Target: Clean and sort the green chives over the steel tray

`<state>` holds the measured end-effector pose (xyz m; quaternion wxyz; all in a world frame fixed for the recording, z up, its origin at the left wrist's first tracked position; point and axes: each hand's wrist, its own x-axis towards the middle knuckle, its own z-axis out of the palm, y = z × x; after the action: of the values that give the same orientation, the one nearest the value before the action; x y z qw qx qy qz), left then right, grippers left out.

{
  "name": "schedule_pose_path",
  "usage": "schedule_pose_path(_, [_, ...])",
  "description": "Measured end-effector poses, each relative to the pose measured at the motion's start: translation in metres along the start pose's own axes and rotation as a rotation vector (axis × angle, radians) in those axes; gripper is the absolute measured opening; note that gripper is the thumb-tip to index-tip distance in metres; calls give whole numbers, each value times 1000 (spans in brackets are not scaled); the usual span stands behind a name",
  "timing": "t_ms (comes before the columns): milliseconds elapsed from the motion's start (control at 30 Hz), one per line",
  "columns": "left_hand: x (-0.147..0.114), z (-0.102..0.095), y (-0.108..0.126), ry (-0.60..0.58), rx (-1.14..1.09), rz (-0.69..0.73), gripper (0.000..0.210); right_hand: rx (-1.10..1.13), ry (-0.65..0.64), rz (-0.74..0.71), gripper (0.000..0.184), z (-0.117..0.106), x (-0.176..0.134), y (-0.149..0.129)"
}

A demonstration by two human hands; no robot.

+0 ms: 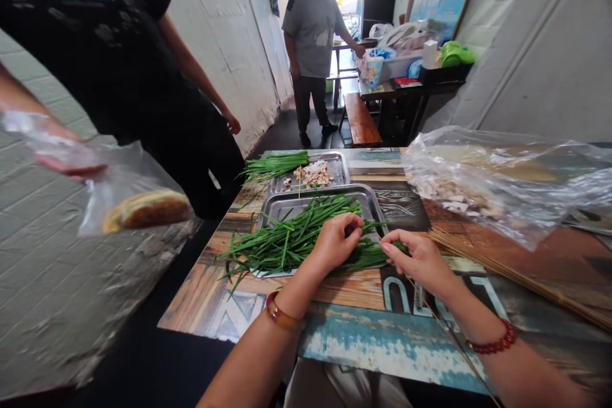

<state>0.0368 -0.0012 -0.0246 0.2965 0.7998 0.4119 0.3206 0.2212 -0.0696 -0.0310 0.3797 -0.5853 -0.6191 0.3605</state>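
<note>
My left hand (pixel 337 239) is over a heap of long green chives (pixel 291 236), its fingers curled in a pinch. Strands of chives show right at those fingertips. The heap lies on a metal tray (pixel 375 201) and spills over its left and near edges. To the right, my right hand (pixel 418 261) pinches a thin bamboo skewer (pixel 444 328), which slants down toward the bottom right. Its upper end is close to the chives between my hands. Beside my right hand lies a bundle of bamboo skewers (pixel 521 271).
Behind stands a second metal tray (pixel 339 169) with chives and chopped pale pieces (pixel 315 173). A clear plastic bag (pixel 507 172) of similar pieces lies right. At left a person (pixel 157 108) holds bagged bread (pixel 148 209); another person (pixel 313 32) stands by a cluttered back table (pixel 406 86).
</note>
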Motion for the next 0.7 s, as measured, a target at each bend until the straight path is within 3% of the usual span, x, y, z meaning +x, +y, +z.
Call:
schedule_pose_path(267, [-2,-2,9,55,-64,3,14,47,38,-56,31,6,-1,6])
schedule_pose_path(400, [-1,0,10,88,-198,-69,13,64,74,-61,31,6,-2,2])
schedule_pose_path(567, [0,1,10,-4,-421,-170,16,135,142,-101,30,4,-2,-3])
schedule_pose_path(700, [-1,0,12,-59,-444,-157,18,223,155,-139,26,4,0,-2])
